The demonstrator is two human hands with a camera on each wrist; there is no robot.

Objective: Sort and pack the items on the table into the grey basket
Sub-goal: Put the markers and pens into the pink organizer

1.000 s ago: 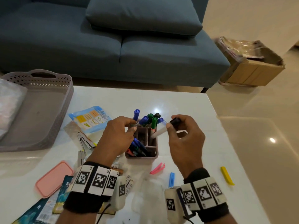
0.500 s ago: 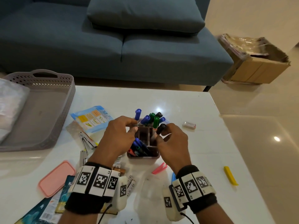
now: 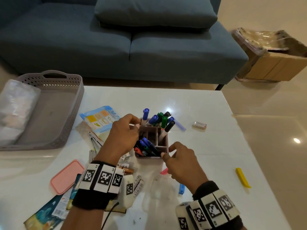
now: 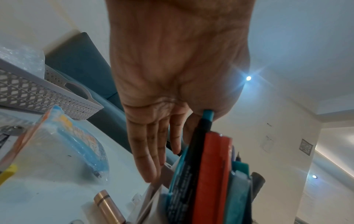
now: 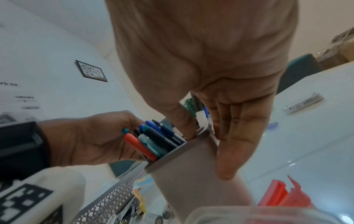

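A mauve pen holder (image 3: 150, 135) with several compartments stands mid-table, full of markers (image 3: 155, 119) and pens (image 5: 153, 142). My left hand (image 3: 137, 126) holds its left side, fingers (image 4: 151, 151) lying along the wall and the pens (image 4: 210, 166) against the palm. My right hand (image 3: 166, 151) pinches the near right corner, thumb inside the rim and fingers outside on the holder (image 5: 187, 174). A black-capped marker (image 3: 169, 127) leans in the back right compartment. The grey basket (image 3: 78, 100) sits at the table's left with a plastic-wrapped bundle (image 3: 15, 110) inside.
Around the holder lie a blue packet (image 3: 99, 118), a pink lid (image 3: 66, 176), a yellow clip (image 3: 242, 180), a blue clip (image 3: 181, 189), a pink clip (image 3: 164, 171) and a small clear box (image 3: 199, 125). Sofa behind; cardboard box (image 3: 274, 63) on the floor at right.
My right hand put the black-capped marker into the holder, let go of it and dropped to the holder's near right corner. The left hand stayed on the holder.
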